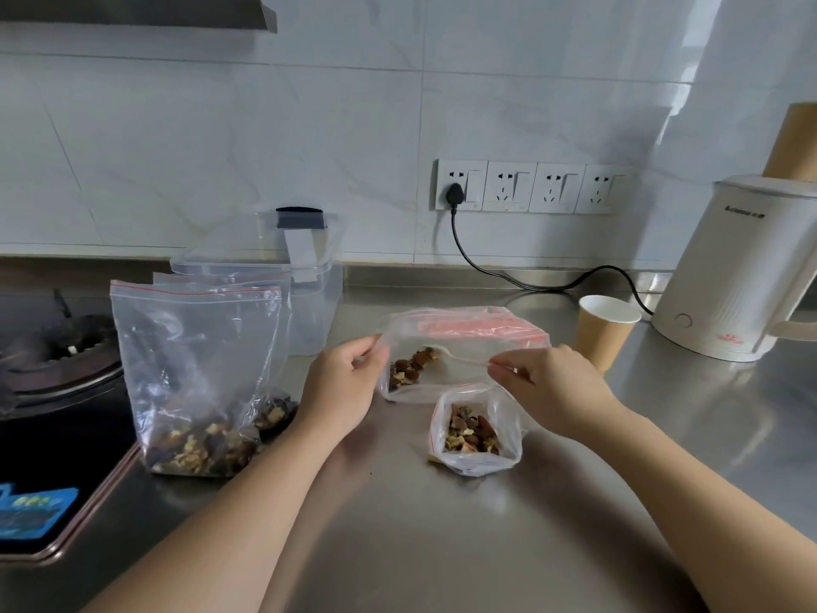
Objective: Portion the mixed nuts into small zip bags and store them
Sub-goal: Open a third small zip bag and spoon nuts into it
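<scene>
Head view: left hand (342, 382) and right hand (548, 382) pinch a small zip bag (442, 369), partly hiding its nuts, paper cup (603, 329) nearby.

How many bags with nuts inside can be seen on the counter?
3. The large bag stands at the left by the stove; one small bag is held between both hands; another small bag stands open just in front. More may be hidden.

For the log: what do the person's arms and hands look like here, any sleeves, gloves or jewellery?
Both forearms are bare right up to the bottom edge of the picture, so no sleeves show. The left hand and right hand wear no gloves, and no ring, watch or bracelet is visible on the wrists or fingers that can be seen. No markings or tape appear either.
</scene>
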